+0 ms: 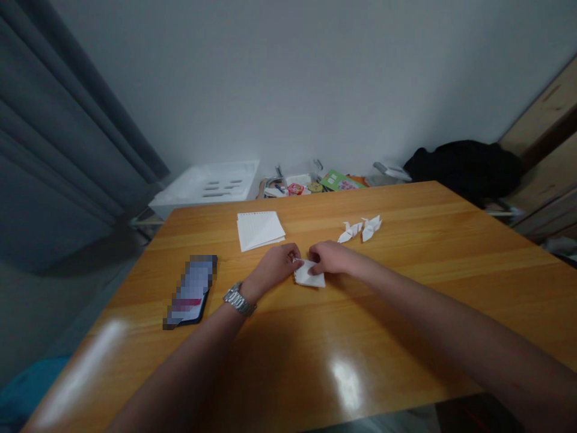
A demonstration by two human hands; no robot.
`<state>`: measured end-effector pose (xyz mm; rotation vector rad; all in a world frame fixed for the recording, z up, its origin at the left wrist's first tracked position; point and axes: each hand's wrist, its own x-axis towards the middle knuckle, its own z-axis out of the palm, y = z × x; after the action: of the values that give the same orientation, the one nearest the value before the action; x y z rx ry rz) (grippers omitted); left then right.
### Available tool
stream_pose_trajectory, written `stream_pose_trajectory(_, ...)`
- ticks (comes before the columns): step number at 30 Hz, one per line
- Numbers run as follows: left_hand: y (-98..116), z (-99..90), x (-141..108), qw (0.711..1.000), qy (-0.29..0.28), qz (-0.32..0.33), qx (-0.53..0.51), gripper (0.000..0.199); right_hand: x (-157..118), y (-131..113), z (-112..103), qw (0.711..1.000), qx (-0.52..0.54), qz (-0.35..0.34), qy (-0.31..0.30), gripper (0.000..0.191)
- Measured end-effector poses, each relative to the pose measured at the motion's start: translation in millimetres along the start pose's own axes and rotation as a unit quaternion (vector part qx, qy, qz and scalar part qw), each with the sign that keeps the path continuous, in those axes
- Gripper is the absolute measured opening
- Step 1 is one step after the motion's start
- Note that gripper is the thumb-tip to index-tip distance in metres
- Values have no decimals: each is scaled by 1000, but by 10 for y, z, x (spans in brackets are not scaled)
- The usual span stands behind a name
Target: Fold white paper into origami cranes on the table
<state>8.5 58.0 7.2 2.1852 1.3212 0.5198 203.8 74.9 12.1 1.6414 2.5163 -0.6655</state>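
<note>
Between my hands, just above or on the wooden table (288, 343), is a small folded sheet of white paper (309, 278). My left hand (276, 264) pinches its left upper edge, where a ragged torn border shows. With thumb on top, my right hand (331, 257) grips the upper right part of the same paper; its other fingers are partly hidden behind it. Beyond my right hand stand two folded white paper cranes (350, 231), side by side. A pad of lined white paper (260, 230) lies past my left hand.
A phone (192, 291), its screen blurred out, rests at the table's left. Behind the far edge are a white plastic tray (205, 183), a green booklet (341, 180) and assorted small items. A black cloth or bag (464, 168) is heaped at the back right.
</note>
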Motion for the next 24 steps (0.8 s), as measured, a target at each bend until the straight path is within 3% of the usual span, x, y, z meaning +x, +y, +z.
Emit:
stream_pose_trajectory(12,-39,88,-107,999,-26,-14,40,17,-141,-18,101,998,46,-41,33,22)
stream_pose_trajectory(24,122,98,-153,994,-38,-57,84,17,-320,4,161,991,122,-34,33,32)
